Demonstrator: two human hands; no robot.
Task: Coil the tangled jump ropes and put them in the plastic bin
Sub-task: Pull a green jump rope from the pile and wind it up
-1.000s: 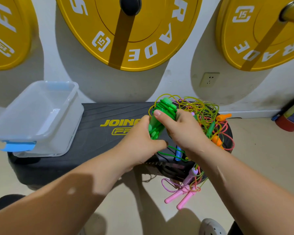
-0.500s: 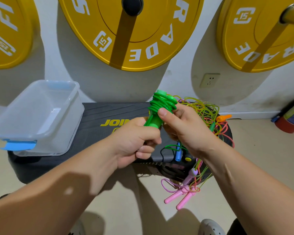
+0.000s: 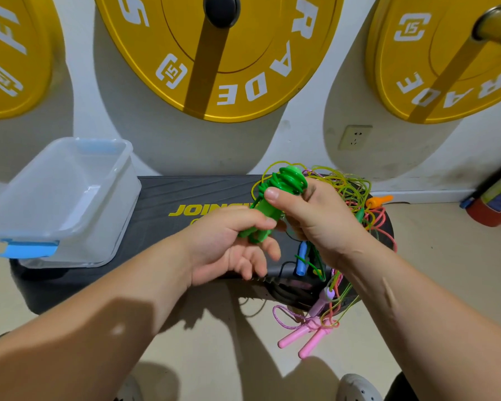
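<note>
Left hand (image 3: pixel 229 250) and right hand (image 3: pixel 315 221), each pinch-tight on green jump rope (image 3: pixel 289 179); plastic bin (image 3: pixel 104 235) well apart leftward.

The single wide-angle head view looks forward and down from close above the bench (image 3: pixel 185 192), facing the wall (image 3: pixel 310 134); its bottom edge takes in floor (image 3: pixel 446 270) and a shoe (image 3: pixel 356 386).
</note>
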